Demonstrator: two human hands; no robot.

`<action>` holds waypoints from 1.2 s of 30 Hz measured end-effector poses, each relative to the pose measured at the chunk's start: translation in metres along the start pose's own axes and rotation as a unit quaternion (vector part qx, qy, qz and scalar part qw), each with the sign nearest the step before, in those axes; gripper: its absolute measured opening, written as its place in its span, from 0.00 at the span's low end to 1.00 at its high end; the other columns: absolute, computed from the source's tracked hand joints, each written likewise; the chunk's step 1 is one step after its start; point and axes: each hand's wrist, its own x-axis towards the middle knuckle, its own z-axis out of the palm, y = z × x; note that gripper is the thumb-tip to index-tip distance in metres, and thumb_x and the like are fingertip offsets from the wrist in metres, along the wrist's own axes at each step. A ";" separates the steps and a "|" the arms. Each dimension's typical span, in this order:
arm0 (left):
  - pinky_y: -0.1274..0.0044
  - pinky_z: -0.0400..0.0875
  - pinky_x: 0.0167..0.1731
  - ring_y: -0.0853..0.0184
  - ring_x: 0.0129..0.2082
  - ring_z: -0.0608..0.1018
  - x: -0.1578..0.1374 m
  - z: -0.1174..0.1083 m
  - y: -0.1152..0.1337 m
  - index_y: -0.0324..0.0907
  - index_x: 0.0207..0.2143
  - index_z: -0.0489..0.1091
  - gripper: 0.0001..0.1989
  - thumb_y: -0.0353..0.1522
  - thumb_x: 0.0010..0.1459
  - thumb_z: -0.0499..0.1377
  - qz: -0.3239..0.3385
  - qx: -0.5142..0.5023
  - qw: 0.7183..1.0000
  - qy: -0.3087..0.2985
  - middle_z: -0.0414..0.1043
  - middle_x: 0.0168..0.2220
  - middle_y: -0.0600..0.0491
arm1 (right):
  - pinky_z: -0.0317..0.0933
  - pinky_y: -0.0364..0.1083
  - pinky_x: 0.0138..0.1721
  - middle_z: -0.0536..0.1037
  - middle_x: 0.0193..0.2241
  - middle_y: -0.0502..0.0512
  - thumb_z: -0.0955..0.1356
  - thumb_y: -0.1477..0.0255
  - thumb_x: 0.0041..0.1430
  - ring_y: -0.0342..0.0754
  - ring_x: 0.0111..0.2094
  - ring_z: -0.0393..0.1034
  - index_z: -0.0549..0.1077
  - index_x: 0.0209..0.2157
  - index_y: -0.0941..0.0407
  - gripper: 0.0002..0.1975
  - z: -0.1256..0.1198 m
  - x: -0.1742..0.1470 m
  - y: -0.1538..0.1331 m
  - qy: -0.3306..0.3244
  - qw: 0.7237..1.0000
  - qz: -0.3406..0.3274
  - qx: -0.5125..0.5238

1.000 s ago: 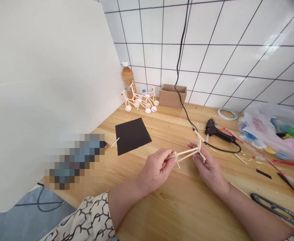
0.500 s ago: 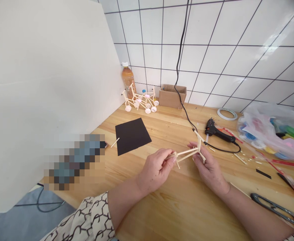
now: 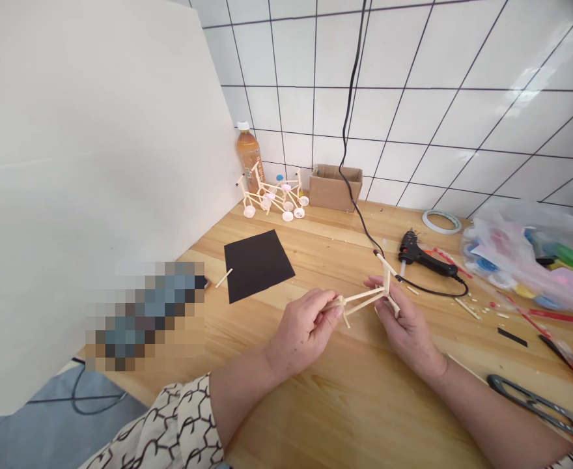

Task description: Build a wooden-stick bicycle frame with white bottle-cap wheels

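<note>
Between my two hands is a small bicycle frame (image 3: 364,301) made of thin wooden sticks, with a black-tipped handlebar bar at its upper right. My left hand (image 3: 306,326) pinches its left end between thumb and fingers. At the other end my right hand (image 3: 404,326) holds the fork part, thumb in front and fingers behind. Several finished-looking stick bicycles (image 3: 274,195) with pale round wheels stand at the back of the table. A black square sheet (image 3: 260,266) lies left of my hands, with a loose stick (image 3: 224,278) at its edge.
A hot glue gun (image 3: 426,257) lies to the right, its black cord running up the wall. Scissors (image 3: 531,400) rest near my right forearm. At the back are a cardboard box (image 3: 336,187), a drink bottle (image 3: 249,153), a tape roll (image 3: 441,222) and a plastic bag (image 3: 511,228).
</note>
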 end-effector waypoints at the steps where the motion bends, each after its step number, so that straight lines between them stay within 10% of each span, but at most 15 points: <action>1: 0.79 0.64 0.29 0.71 0.28 0.69 0.000 0.000 -0.001 0.38 0.39 0.67 0.08 0.32 0.62 0.52 0.002 -0.001 1.000 0.002 0.67 0.29 0.52 | 0.61 0.55 0.52 0.73 0.47 0.58 0.60 0.71 0.62 0.50 0.50 0.67 0.65 0.51 0.51 0.16 0.000 0.000 0.000 -0.002 1.000 -0.001 -0.001; 36: 0.80 0.61 0.29 0.73 0.27 0.66 0.002 0.000 0.001 0.38 0.35 0.67 0.07 0.30 0.63 0.50 0.019 0.004 1.000 0.000 0.62 0.27 0.54 | 0.61 0.55 0.52 0.72 0.49 0.60 0.60 0.69 0.63 0.51 0.50 0.67 0.65 0.51 0.52 0.16 0.000 -0.001 0.000 -0.006 1.000 0.017 0.004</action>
